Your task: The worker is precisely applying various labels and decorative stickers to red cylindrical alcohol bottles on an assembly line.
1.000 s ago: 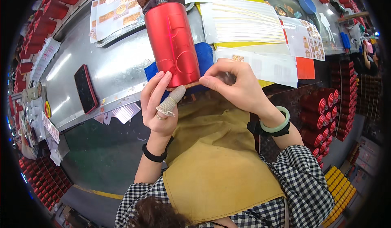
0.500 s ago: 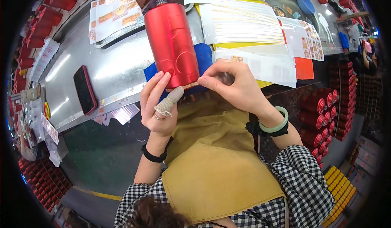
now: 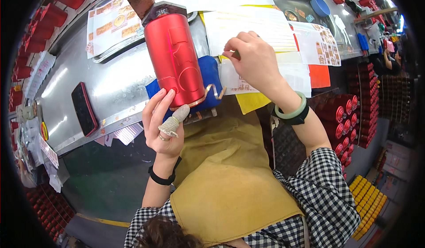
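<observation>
A shiny red metal cylinder [image 3: 175,55] with raised outlines lies on a blue cloth pad [image 3: 209,71] at the table edge. Its far end meets a dark angular holder [image 3: 164,10]. My left hand [image 3: 161,124] grips its near rim: two fingers rest on the side, and a finger in a knitted cover presses at the bottom edge. From that rim a thin gold strip [image 3: 214,90] curls loose to the right. Above the paper sheets, my right hand [image 3: 254,60] is raised with fingers closed. Something small and dark green shows at its fingertips, too little to name.
A phone [image 3: 84,108] lies on the steel table at left. Behind the cylinder is a tray [image 3: 104,58] with printed sheets. Right of it, a white sheet with gold strips [image 3: 248,24] lies over yellow paper. Stacked red cylinders [image 3: 347,115] stand at right.
My right hand has left the cylinder's rim and moved up over the sheets. The gold strip now hangs free there. My left hand stays on the rim; the whole view has shifted slightly.
</observation>
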Tool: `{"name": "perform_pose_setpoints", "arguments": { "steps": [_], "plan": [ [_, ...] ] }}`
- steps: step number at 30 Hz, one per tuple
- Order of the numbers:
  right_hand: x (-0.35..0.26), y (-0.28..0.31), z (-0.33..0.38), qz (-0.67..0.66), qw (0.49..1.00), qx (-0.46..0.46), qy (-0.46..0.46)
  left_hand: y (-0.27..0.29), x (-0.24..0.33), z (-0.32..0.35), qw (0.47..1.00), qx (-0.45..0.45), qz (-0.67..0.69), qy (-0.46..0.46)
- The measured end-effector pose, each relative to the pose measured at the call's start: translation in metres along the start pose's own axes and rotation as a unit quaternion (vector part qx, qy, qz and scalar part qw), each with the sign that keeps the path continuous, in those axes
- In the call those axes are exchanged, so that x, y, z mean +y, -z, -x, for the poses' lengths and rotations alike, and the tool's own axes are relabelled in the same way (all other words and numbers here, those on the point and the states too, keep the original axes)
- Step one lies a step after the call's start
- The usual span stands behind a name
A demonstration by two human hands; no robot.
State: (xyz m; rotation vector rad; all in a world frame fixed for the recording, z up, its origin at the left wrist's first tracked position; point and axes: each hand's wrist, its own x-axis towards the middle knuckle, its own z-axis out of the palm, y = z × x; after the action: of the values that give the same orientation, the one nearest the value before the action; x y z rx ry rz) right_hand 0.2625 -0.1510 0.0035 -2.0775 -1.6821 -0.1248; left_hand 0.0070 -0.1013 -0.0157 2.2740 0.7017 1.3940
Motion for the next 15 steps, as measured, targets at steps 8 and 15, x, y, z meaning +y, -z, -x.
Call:
{"name": "perform_pose_setpoints", "arguments": {
  "steps": [8,15],
  "plan": [
    [-0.01,-0.005,-0.011,-0.009,1.0,0.001,0.027,0.002,-0.002,0.001,1.0,0.002,0.005,-0.015],
    [-0.057,0.038,0.023,-0.308,0.94,-0.146,0.0,-0.003,-0.016,0.011,0.999,0.027,0.045,0.007]
  ]
}}
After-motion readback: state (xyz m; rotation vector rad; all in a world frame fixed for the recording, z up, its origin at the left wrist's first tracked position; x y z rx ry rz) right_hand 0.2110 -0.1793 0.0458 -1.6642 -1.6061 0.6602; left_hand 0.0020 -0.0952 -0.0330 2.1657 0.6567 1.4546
